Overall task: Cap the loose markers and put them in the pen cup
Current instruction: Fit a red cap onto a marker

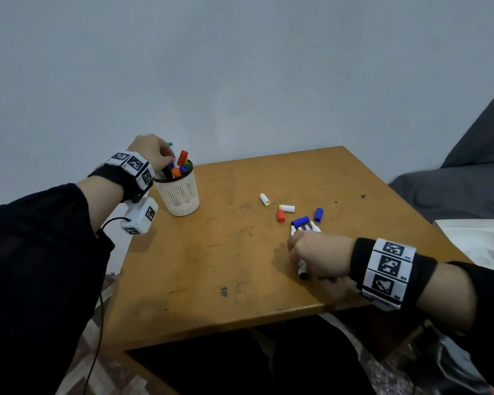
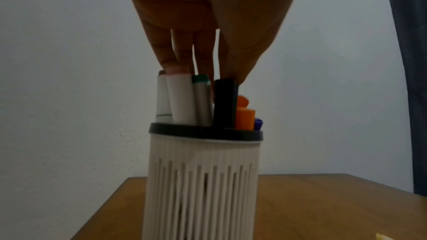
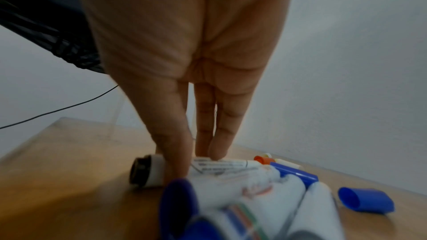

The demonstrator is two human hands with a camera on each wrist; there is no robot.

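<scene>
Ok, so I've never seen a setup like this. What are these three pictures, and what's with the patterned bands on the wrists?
There is no machine here. A person works with two bare hands and wears cameras. The wide picture comes from a camera on the head, looking down at a wooden table. The other two come from small cameras strapped at each wrist, looking along the fingers. The patterned wristbands sit where those cameras are worn; the pictures don't show what the patterns are for.

The left hand is over a white pen cup, its fingertips on the tops of the markers standing in it. The right hand pinches loose markers lying on the table. Beside them lie loose caps: two blue, one orange, two white.
</scene>
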